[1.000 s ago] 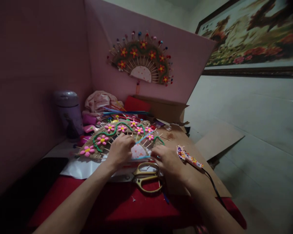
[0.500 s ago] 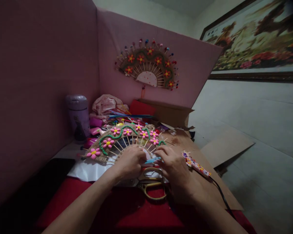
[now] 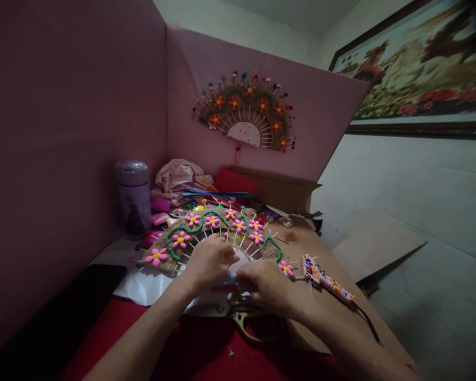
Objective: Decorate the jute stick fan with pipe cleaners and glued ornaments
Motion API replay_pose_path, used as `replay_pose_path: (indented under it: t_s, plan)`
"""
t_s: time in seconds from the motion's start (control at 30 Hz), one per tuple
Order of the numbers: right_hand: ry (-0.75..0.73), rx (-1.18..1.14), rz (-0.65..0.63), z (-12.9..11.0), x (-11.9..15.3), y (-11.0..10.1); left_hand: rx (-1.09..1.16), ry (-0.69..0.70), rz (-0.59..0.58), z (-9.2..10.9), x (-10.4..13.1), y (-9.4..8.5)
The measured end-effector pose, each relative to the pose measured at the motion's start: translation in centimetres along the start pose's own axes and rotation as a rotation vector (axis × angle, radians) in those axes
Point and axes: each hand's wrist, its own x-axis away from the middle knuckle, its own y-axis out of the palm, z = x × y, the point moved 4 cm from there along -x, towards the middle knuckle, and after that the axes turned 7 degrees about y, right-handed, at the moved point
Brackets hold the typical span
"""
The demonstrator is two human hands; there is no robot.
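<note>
My left hand (image 3: 214,259) is closed, its fingers curled in a pinch in front of the craft fan. Lower and to its right, my right hand (image 3: 264,283) is also closed, fingertips pressed together. A bit of a thin light blue strip (image 3: 230,277) shows between the two hands; its ends are hidden by my fingers. Behind them lies the twine-wrapped fan (image 3: 196,228) with stick ribs, pink flowers and a wavy green stem. Scissors (image 3: 244,324) with brass-coloured handles lie below my right hand, partly covered by it.
A flower-patterned glue gun (image 3: 327,280) rests on cardboard (image 3: 301,243) at right. A purple tumbler (image 3: 134,198) stands at left near a dark flat slab (image 3: 99,291). Coloured stems (image 3: 218,194) and pink cloth (image 3: 178,177) lie behind. Another fan (image 3: 241,114) hangs on the pink panel.
My right hand has moved left and down towards my left hand, showing the fan's right end. Less of the blue strip shows. The whole view has shifted slightly.
</note>
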Motion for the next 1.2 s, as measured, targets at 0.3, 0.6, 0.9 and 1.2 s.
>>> replay_pose_path:
  t_s: [0.3, 0.6, 0.9, 1.2]
  plan:
    - [0.318, 0.148, 0.077, 4.9, -10.8, -7.9, -0.009, -0.066, 0.393, 2.2, 1.0, 2.0]
    - [0.439, -0.06, 0.092, 8.0, -28.2, -5.7, -0.126, 0.133, 0.441, 3.4, 0.9, 3.4]
    - [0.45, -0.151, 0.105, 7.4, -32.8, -3.2, -0.171, 0.177, 0.551, 3.2, 0.9, 3.8]
    - [0.31, -0.32, 0.515, 7.6, -32.8, -11.7, -0.211, 0.165, 0.506, 3.2, 0.8, 3.7]
